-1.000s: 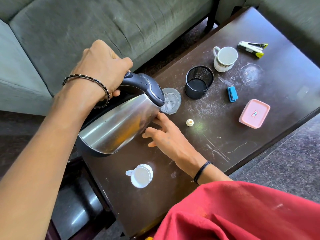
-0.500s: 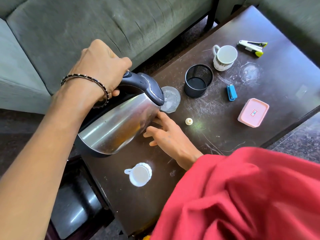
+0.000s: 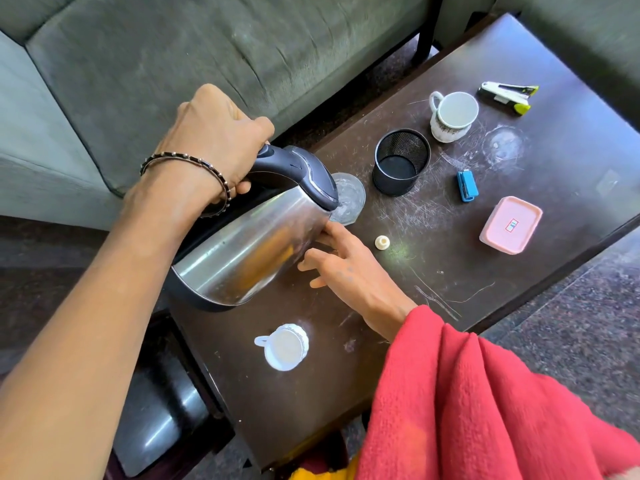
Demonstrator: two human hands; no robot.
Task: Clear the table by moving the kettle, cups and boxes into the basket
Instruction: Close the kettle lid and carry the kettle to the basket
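Observation:
A steel kettle (image 3: 249, 251) with a black lid and handle hangs tilted above the dark table (image 3: 450, 271), its spout over a clear glass (image 3: 349, 197). My left hand (image 3: 214, 133) grips the kettle's handle from above. My right hand (image 3: 349, 271) lies under the spout with straight fingers that touch the kettle's side beside the glass. A small white cup (image 3: 285, 346) stands near the table's front end. A patterned white cup (image 3: 453, 116) stands at the far end. Near the right edge sits a pink lidded box (image 3: 510, 225).
Also on the table are a black mesh holder (image 3: 401, 161), a small blue stapler (image 3: 467, 186), a black and green stapler (image 3: 507, 97), a tiny white cap (image 3: 382, 242) and a clear round lid (image 3: 504, 147). A grey sofa (image 3: 173, 46) runs along the left. Red cloth (image 3: 485, 410) covers my right forearm.
The red cloth has slid up over my right wrist and forearm. The kettle and both hands have stayed almost still.

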